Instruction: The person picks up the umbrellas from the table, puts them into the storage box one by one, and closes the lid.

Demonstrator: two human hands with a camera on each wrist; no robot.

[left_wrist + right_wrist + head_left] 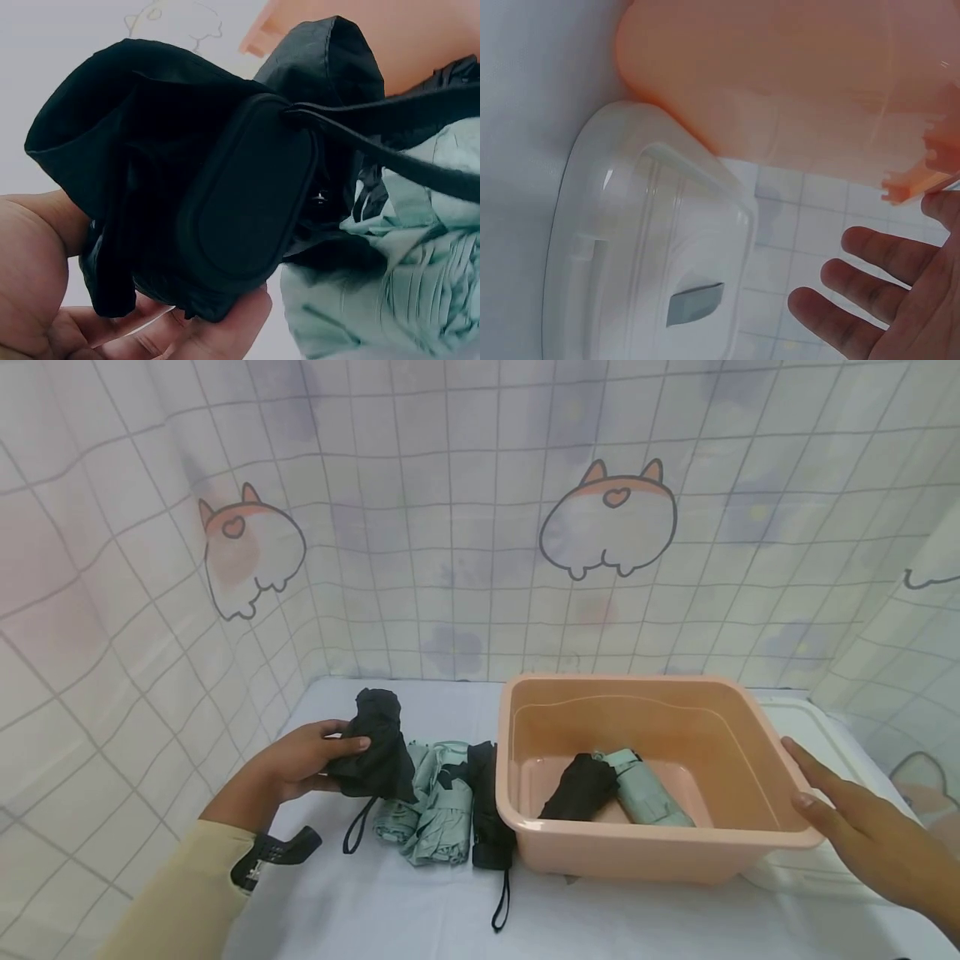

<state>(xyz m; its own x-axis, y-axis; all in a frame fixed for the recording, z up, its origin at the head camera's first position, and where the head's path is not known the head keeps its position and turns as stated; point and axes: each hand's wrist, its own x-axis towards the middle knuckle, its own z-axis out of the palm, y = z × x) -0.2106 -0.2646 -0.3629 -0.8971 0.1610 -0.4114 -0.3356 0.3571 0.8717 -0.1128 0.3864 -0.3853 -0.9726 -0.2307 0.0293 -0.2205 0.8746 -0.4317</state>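
Note:
My left hand (296, 760) grips a folded black umbrella (375, 747) above the left part of the table. In the left wrist view its oval handle end (251, 202) faces the camera, with a loop strap (405, 161) hanging from it and loose fabric around it. Just right of that hand lie light green folded umbrellas (442, 827) and another black umbrella (491, 818), against a peach plastic basin (637, 837). Inside the basin are a black umbrella (581, 789) and a light green one (648, 789). My right hand (873, 835), fingers extended, rests at the basin's right rim.
A white lid-like plastic piece (652, 225) with a grey tab (695, 304) lies to the right of the basin, partly under it. White table cloth (360, 910) covers the surface. A checked curtain (465, 543) with cartoon animals hangs behind and at both sides.

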